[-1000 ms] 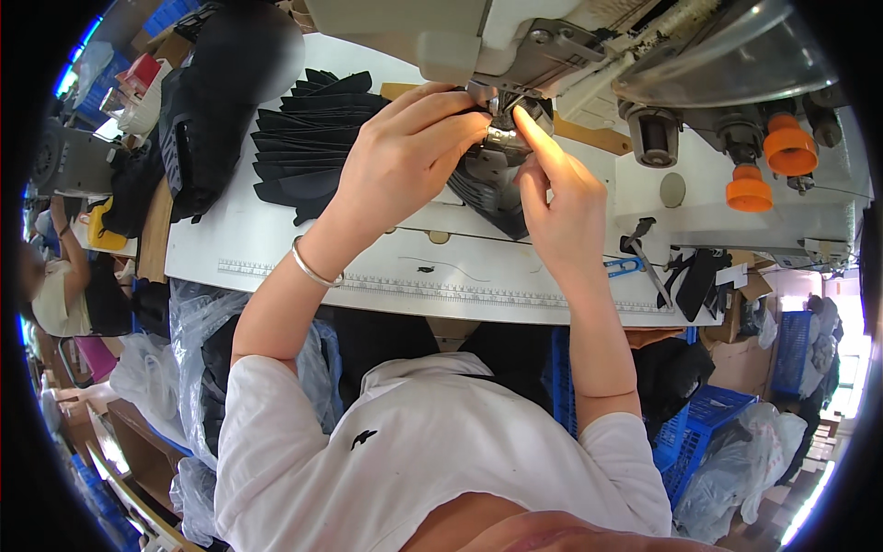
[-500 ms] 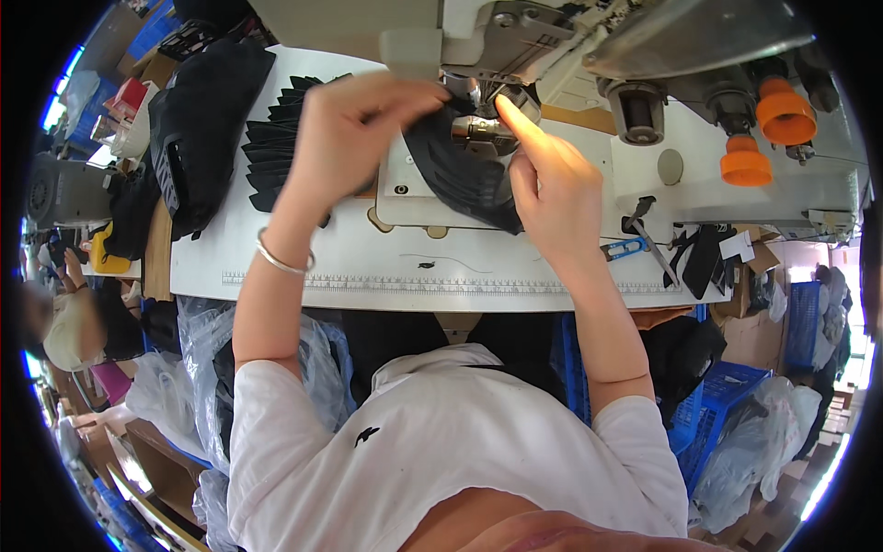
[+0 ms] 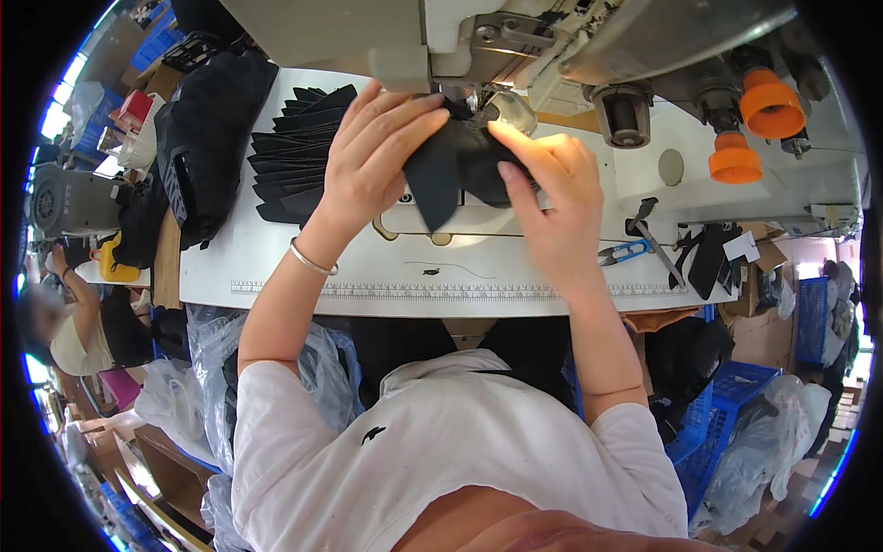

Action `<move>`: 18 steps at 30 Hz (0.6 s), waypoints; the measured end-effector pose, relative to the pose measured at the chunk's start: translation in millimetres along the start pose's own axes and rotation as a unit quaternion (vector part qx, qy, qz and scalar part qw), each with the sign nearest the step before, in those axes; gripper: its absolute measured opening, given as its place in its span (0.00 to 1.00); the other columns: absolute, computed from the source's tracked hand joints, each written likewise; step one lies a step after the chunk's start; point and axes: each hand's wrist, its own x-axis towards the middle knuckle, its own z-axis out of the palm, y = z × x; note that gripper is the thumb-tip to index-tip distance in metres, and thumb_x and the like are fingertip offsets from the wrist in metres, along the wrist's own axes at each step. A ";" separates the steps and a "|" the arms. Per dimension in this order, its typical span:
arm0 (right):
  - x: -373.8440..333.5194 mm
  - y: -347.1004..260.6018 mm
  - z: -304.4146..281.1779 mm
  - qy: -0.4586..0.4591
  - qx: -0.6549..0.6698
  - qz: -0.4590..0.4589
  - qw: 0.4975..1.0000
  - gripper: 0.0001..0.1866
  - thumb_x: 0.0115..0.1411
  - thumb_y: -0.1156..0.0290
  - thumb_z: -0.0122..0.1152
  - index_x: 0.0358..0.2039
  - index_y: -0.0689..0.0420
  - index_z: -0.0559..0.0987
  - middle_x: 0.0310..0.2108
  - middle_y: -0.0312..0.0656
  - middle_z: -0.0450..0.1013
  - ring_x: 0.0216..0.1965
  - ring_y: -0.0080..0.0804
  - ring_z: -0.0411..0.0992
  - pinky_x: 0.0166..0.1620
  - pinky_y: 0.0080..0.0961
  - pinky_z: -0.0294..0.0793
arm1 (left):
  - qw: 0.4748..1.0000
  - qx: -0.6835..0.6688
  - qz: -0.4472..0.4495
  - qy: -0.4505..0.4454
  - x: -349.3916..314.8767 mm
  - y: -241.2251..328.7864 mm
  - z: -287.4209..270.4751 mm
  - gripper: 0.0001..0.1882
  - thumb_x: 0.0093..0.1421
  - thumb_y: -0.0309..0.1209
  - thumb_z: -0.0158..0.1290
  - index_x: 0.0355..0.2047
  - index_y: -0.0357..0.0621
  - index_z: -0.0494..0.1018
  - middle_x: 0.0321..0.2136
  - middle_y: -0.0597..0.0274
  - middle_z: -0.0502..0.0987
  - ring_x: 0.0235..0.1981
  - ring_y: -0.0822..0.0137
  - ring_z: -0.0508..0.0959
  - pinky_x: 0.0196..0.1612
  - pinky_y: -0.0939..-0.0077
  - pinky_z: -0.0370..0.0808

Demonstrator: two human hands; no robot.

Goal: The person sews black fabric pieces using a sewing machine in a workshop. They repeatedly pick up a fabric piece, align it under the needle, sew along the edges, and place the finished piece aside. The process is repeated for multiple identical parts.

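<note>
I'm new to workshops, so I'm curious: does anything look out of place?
A small dark scrap and a thin loose thread lie on the white tabletop, just beyond the ruler strip, away from the fanned black pieces; they look like stray litter.

On the surface point(image 3: 533, 262), cloth point(image 3: 434, 179) lies between the left hand point(image 3: 368, 161) and the right hand point(image 3: 563, 207). A stack of pieces point(image 3: 290, 161) sits left, snips point(image 3: 633, 249) right, a ruler point(image 3: 441, 291) along the near edge. Behind the cloth stands a sewing machine point(image 3: 331, 37); a crate point(image 3: 731, 396) is at lower right.
</note>
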 end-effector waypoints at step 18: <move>18.8 14.3 -8.2 -0.045 0.019 0.014 0.999 0.15 0.61 0.71 0.72 0.49 0.52 0.89 0.25 0.35 0.66 0.32 0.31 0.66 0.39 0.28 0.68 | 0.992 0.083 -0.006 -0.096 22.9 32.1 -6.2 0.21 0.48 0.23 0.61 0.45 0.36 0.82 0.36 0.63 0.71 0.46 0.61 0.79 0.33 0.73 0.80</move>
